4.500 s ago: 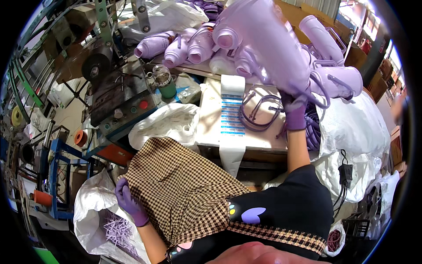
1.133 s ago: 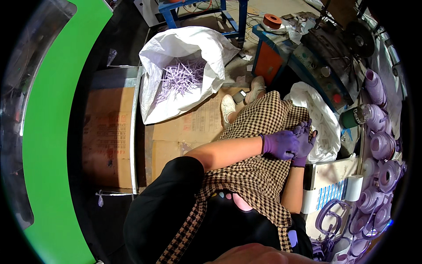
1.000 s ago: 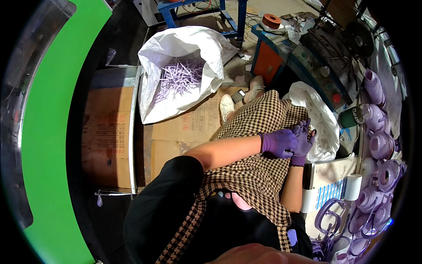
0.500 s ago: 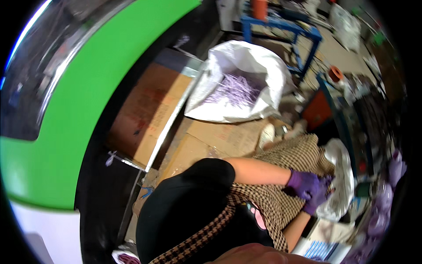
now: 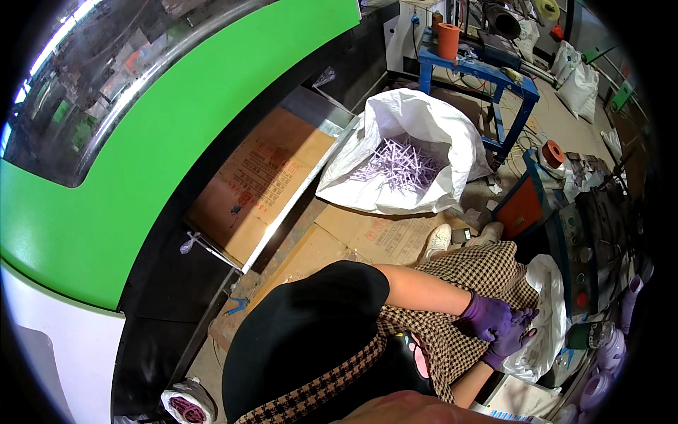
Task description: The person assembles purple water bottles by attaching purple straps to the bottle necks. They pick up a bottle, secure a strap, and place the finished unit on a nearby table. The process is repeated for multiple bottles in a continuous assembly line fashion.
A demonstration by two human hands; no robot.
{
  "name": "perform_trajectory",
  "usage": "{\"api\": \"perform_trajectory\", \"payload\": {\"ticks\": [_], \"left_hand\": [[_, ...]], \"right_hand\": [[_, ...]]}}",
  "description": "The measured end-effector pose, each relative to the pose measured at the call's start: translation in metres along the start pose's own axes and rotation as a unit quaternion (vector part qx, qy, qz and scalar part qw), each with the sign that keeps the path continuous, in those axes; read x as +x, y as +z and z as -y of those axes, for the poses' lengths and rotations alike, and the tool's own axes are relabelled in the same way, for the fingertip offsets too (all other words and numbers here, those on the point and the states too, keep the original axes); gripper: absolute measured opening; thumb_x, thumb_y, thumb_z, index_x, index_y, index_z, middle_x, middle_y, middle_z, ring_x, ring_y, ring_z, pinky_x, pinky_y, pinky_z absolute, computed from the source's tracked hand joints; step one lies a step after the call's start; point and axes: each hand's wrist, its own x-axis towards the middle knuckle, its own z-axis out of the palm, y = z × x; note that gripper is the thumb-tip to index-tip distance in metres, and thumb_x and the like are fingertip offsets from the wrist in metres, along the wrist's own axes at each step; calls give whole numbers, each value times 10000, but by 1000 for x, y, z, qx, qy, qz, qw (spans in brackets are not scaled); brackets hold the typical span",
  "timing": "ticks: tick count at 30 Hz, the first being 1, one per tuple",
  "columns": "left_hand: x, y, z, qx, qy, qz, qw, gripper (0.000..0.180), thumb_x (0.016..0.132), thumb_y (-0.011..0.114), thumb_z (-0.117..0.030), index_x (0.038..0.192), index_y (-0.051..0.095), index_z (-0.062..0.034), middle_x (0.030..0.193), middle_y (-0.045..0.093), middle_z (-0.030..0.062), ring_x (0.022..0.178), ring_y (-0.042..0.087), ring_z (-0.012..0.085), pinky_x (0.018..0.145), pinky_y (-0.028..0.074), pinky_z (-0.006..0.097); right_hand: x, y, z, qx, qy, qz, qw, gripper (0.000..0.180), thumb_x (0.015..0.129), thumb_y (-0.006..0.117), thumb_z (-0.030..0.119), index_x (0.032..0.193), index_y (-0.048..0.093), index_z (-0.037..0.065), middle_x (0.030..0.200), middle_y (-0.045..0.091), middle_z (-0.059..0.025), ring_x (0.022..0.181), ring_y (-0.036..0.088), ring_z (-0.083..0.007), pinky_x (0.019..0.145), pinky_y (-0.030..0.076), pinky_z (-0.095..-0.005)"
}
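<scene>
Both of my hands wear purple gloves and are together over my lap, at the lower right. My left hand lies against my right hand, and its fingers are partly hidden where the two meet. The fingers of my right hand reach out toward a white woven sack, and no object shows in them. A brown-and-black checked apron covers my lap beneath the hands. Whether anything small lies between the gloves is not visible.
A large white sack holds thin pale-purple plastic sprues. Beside it, an open metal chute lined with cardboard juts from a green-and-black machine. A blue bench bears an orange cup. Purple plastic parts stand at the right.
The view has shifted, so the machine, sacks and bench appear lower and farther right, and sharper. My hands stay together over my lap, with the right fingers slightly more extended.
</scene>
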Motion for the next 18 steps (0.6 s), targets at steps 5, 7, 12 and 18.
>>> {"api": "perform_trajectory", "payload": {"ticks": [5,7,12,18], "left_hand": [[0,2,-2,9,6,3,1000,218,703,720,-330,761,696,-121,783,692,76,771,652,297,685,505,447],[0,5,0,9,8,6,1000,220,707,719,-335,768,696,-125,791,694,72,776,652,294,684,505,445],[0,2,1,20,3,36,999,216,719,717,-335,811,701,-140,840,704,54,793,650,290,691,504,440],[7,-55,-9,-202,60,-146,967,177,864,714,-255,947,717,-99,910,713,85,870,676,297,778,525,424]], "right_hand": [[1,6,-3,17,5,-3,1000,603,1064,445,363,1591,296,110,1539,400,-209,1371,409,-361,1191,256,-498],[3,16,-11,15,5,8,1000,597,1060,454,365,1580,320,106,1522,418,-206,1354,420,-353,1185,266,-490],[2,15,-9,-5,-18,-36,999,591,1047,482,363,1562,356,103,1462,472,-176,1293,453,-319,1164,293,-482],[-2,16,-6,21,-30,-57,998,620,1050,457,392,1587,310,118,1529,425,-188,1375,412,-333,1191,249,-542]]}}
